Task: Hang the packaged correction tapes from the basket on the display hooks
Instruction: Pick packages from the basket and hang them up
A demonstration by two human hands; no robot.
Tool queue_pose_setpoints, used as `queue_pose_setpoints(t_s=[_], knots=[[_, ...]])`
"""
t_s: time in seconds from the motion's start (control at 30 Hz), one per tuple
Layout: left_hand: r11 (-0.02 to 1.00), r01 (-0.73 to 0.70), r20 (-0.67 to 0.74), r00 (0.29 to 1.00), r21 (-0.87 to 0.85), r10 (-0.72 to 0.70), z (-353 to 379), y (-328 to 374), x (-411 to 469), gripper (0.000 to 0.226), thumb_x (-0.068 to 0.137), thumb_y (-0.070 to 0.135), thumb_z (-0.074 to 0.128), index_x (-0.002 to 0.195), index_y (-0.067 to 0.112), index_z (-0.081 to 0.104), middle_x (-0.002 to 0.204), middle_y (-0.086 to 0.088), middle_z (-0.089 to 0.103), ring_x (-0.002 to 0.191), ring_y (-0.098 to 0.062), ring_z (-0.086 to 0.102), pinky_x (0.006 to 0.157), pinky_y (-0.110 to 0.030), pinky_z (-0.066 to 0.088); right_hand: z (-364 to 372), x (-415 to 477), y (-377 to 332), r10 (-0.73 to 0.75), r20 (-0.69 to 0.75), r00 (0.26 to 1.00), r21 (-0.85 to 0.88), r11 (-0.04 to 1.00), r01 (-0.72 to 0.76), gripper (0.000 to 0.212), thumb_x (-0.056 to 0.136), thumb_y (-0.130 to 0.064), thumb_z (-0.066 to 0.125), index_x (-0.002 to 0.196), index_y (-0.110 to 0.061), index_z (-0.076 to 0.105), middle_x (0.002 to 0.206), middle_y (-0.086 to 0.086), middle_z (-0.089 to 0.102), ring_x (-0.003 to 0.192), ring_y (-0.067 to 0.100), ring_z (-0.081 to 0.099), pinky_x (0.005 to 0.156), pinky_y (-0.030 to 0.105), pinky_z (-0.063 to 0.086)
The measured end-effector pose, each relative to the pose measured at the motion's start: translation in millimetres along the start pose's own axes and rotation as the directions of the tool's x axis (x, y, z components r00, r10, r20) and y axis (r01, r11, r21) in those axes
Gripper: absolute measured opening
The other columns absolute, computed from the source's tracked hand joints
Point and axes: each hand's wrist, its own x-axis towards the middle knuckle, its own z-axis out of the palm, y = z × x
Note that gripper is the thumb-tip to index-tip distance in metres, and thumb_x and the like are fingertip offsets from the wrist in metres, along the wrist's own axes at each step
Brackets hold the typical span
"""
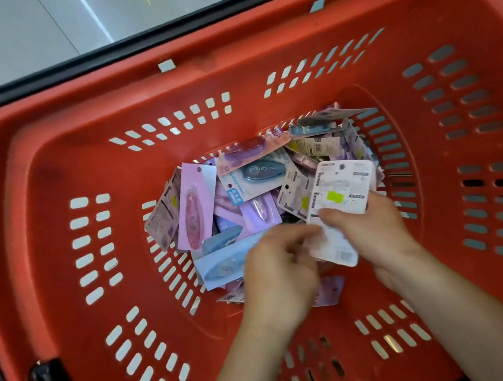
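Currently right hand [370,231]: gripping stacked packs [340,183]
Left hand [281,270]: curled, grip unclear
Tip: square them up before lifting

Red basket [39,130]: right wall and near rim cut off by the frame edges. Left hand [280,271] motion-blurred; unclear whether its fingers hold anything. Right hand [370,231] covers the lower part of the white-backed packs [338,190]; their count is unclear and the print too small to read. Both hands hide part of the pile of packaged correction tapes [200,204].
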Motion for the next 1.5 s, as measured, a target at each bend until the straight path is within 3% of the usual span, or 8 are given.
queue_pose_setpoints(t_s=[0.23,0.37,0.6,0.77,0.97,1.1,1.27,1.5], knots=[[0.88,0.336,-0.156,0.941,0.335,-0.3,40,-18,80,0.039,0.089,0.038,0.066,0.118,0.017,0.052,0.109,-0.008,0.066,0.106,-0.032,0.06,0.071,-0.035,0.044,-52,-7,4,-0.098,0.021,0.995,-0.361,0.927,0.099,0.026,0.087,-0.01,0.07,0.105,-0.028,0.064,0.096,-0.008,0.065,0.095,0.018,0.063,0.083,0.034,0.05],[0.927,0.354,-0.254,0.914,0.121,-0.316,47,-8,86,0.015,0.089,0.025,0.068,0.101,0.016,0.07,0.097,-0.007,0.073,0.098,-0.03,0.065,0.071,-0.031,0.044,-56,-6,7,-0.043,0.051,0.998,-0.331,0.942,0.057,0.022,0.087,-0.01,0.07,0.088,-0.031,0.065,0.095,-0.007,0.071,0.094,0.02,0.068,0.086,0.04,0.055],[0.898,-0.381,-0.206,0.881,0.221,0.425,1,15,-6,0.026,0.068,-0.003,0.06,0.082,0.013,0.074,0.101,0.007,0.07,0.091,-0.008,0.064,0.08,-0.018,0.049,-49,-20,-8,0.228,0.139,0.964,0.23,0.939,-0.255,0.011,0.096,-0.02,0.059,0.096,-0.017,0.069,0.082,0.005,0.077,0.072,0.025,0.073,0.066,0.04,0.059],[0.766,-0.532,-0.067,0.804,0.361,0.591,-13,11,-39,0.02,0.072,0.004,0.058,0.081,0.013,0.073,0.112,0.006,0.062,0.094,-0.008,0.062,0.078,-0.013,0.046,-45,-51,-22,0.13,0.335,0.933,0.315,0.918,-0.241,0.023,0.09,-0.023,0.066,0.11,-0.013,0.071,0.096,0.01,0.078,0.085,0.027,0.075,0.066,0.038,0.063],[0.981,-0.192,-0.166,0.968,-0.005,0.188,-17,40,-63,0.045,0.069,-0.009,0.051,0.084,0.026,0.074,0.109,0.015,0.066,0.103,0.005,0.061,0.084,-0.009,0.046,-54,-66,-33,-0.045,0.256,0.966,0.145,0.989,0.007,0.019,0.086,-0.011,0.074,0.102,-0.02,0.074,0.097,-0.001,0.078,0.092,0.019,0.074,0.089,0.048,0.058],[0.811,0.228,0.01,0.964,-0.538,-0.264,-29,79,-67,0.037,0.086,0.004,0.07,0.111,0.03,0.062,0.102,0.008,0.074,0.09,-0.003,0.07,0.07,-0.02,0.055,-67,-90,-51,-0.184,0.281,0.942,0.072,0.983,0.17,0.023,0.084,-0.013,0.076,0.104,-0.023,0.072,0.095,-0.008,0.077,0.088,0.009,0.074,0.081,0.034,0.06],[0.765,0.255,0.164,0.967,-0.592,-0.195,-45,126,-84,0.031,0.077,0.022,0.08,0.106,0.012,0.073,0.102,-0.013,0.075,0.101,-0.034,0.07,0.089,-0.044,0.057,-83,-130,-80,-0.31,0.32,0.895,0.142,0.95,0.278,0.028,0.081,-0.029,0.072,0.108,-0.022,0.07,0.099,-0.008,0.077,0.093,0.011,0.073,0.076,0.024,0.058],[0.717,0.232,0.161,0.973,-0.657,-0.168,-82,192,-130,0.028,0.079,0.016,0.079,0.105,0.006,0.075,0.108,-0.018,0.073,0.103,-0.036,0.07,0.092,-0.047,0.055,-112,-198,-135,-0.369,0.289,0.884,0.305,0.91,0.28,0.034,0.087,-0.049,0.044,0.104,-0.033,0.07,0.099,-0.02,0.075,0.096,-0.003,0.069,0.074,0.01,0.052]])
